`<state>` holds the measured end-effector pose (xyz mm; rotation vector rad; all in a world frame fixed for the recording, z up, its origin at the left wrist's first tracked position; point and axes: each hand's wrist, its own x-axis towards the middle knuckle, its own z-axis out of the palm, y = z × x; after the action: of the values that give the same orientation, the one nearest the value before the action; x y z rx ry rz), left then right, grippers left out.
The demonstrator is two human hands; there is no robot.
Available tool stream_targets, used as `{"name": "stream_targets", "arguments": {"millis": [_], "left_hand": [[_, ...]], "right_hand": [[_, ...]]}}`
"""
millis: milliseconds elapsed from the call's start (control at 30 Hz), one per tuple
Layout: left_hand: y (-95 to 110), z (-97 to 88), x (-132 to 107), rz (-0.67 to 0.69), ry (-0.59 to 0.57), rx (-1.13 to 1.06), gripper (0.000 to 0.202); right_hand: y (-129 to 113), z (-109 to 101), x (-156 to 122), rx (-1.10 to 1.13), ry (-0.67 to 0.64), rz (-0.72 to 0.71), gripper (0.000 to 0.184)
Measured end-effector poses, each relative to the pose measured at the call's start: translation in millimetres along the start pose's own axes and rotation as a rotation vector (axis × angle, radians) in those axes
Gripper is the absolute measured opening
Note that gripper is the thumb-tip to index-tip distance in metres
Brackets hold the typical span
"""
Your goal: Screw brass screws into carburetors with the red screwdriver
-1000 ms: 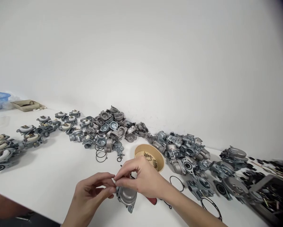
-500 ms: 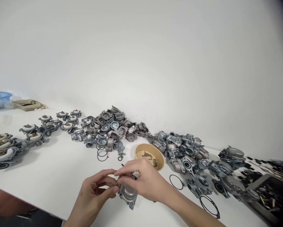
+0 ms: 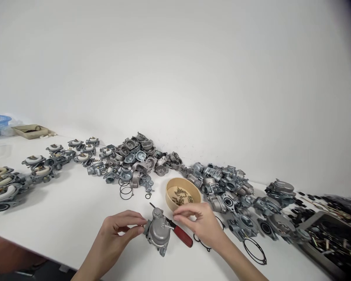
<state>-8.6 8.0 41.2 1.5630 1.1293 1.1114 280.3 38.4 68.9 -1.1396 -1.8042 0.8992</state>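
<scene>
In front of me, on the white tabletop [image 3: 75,218], a grey cast-metal carburetor with a rounded, domed cover [image 3: 160,231] sits between the person's two hands. The left hand [image 3: 119,234] comes to its left edge, thumb and fingertips drawn close together there; whether they grip the metal or some small piece, I can't tell. The right hand [image 3: 200,224] hangs just beyond the other side, thumb and forefinger brought together near the front of a round, tan tub [image 3: 189,185] with small metal screws [image 3: 180,192] scattered on its bottom. I can't make out whether anything is pinched in it.

A screwdriver with a red handle and dark shaft [image 3: 183,237] lies between the carburetor and the right hand, its shaft running behind the metal casting. Behind the tub and to its right spreads a pile of grey metal carburetor bodies [image 3: 230,185]; farther left rises a heap of open metal bowls [image 3: 140,156]. Carburetor bodies topped with white, curved floats [image 3: 5,193] stand grouped along the left.
</scene>
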Motion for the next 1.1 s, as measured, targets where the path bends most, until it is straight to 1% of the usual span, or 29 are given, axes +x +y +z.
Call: {"name": "stream_targets", "arguments": {"millis": [67,200,367,567,733,800,933,1100], "left_hand": [[2.3,0.3,0.3,0.028,-0.03,0.016,0.017],[2.9,3.9,-1.5,0.053,-0.12,0.089,0.015],[-2.2,8.1,-4.1,0.088,-0.092,0.226,0.009],[-6.8,9.6,-4.1,0.189,-0.077,0.278,0.01],[-3.8,9.4,-5.7,0.272,-0.099,0.282,0.014],[-2.6,9.1,-6.4,0.305,-0.105,0.306,0.015],[-3.1,8.6,-6.4,0.356,-0.11,0.346,0.017],[-5.3,8.7,-5.8,0.358,-0.096,0.356,0.014]], "right_hand": [[5.3,5.8,-3.6,0.047,0.006,0.047,0.013],[11.5,13.4,-2.8,0.121,-0.031,0.121,0.019],[20.3,20.3,-2.9,0.141,-0.046,0.153,0.026],[29.5,23.8,-5.8,0.125,-0.069,0.129,0.034],[24.7,23.3,-5.7,0.13,-0.067,0.041,0.039],[21.3,21.7,-5.4,0.13,-0.073,-0.007,0.036],[17.3,16.7,-5.4,0.077,-0.089,-0.085,0.022],[14.8,13.6,-6.1,0.006,-0.088,-0.144,0.011]]}}
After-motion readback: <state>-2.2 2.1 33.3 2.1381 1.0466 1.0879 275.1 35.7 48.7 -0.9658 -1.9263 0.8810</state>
